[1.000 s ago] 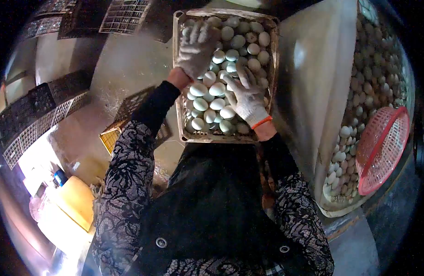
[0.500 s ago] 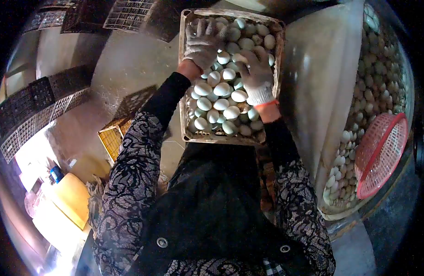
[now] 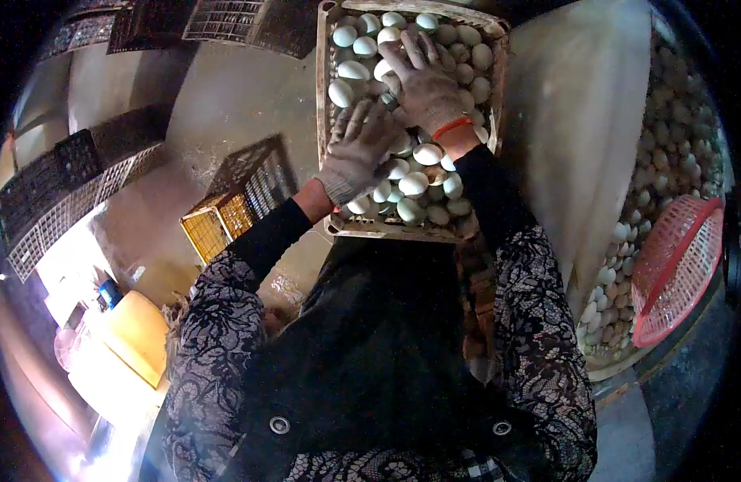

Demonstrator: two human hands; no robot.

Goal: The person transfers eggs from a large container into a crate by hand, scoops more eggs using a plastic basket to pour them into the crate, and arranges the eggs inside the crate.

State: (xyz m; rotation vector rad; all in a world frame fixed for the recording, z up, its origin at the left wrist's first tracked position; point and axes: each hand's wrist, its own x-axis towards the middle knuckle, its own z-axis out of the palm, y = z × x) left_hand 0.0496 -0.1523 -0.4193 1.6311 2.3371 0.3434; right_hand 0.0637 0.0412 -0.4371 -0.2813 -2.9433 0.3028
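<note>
A crate (image 3: 403, 232) full of pale white and bluish eggs (image 3: 413, 184) stands in front of me. Both my hands wear grey knit gloves. My left hand (image 3: 361, 145) lies palm down over the eggs at the crate's left middle, its fingers stretched forward. Farther in and to the right, my right hand (image 3: 427, 87) rests on the eggs with fingers spread. Neither hand visibly grips an egg, though what lies beneath the palms is hidden. One egg near the right wrist has a brownish, dirty patch.
To the right stands a large pale-walled tub (image 3: 575, 120) holding many eggs, with a pink plastic basket (image 3: 658, 241) tilted on them. On the left are a yellow crate (image 3: 206, 233), dark slatted crates (image 3: 57, 173) and a yellow container (image 3: 137, 337).
My left hand has come back toward me from the crate's far left corner, uncovering eggs there. My right hand has moved forward and slightly left. The crate sits slightly higher in view.
</note>
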